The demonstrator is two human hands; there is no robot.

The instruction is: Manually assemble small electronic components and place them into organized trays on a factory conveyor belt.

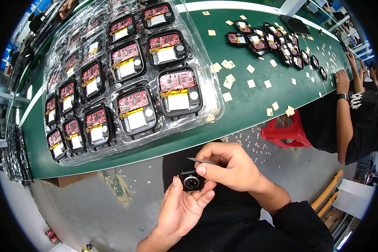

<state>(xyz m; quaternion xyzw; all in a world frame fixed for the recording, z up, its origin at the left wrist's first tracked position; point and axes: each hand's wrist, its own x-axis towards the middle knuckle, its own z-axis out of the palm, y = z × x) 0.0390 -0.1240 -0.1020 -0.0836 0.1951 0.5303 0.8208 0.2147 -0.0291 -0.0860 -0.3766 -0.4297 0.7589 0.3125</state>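
Note:
Low in front of me, my left hand (182, 208) holds a small black smartwatch case (192, 182) between thumb and fingers. Its back faces up, with a round, shiny sensor window in the middle. Just above it, my right hand (231, 168) pinches a thin, grey, flat piece (200, 160) between thumb and forefinger. That piece has a pointed end sticking out to the left; I cannot tell its exact kind. The lower fingers of my right hand come close to the case's right side.
A clear plastic tray (216, 94) of open watch cases with red circuit boards covers the left of the green table (239, 80). More cases (258, 40) lie heaped at the far right among pale paper squares. A red stool (281, 132) and other people's arms (343, 113) are at right.

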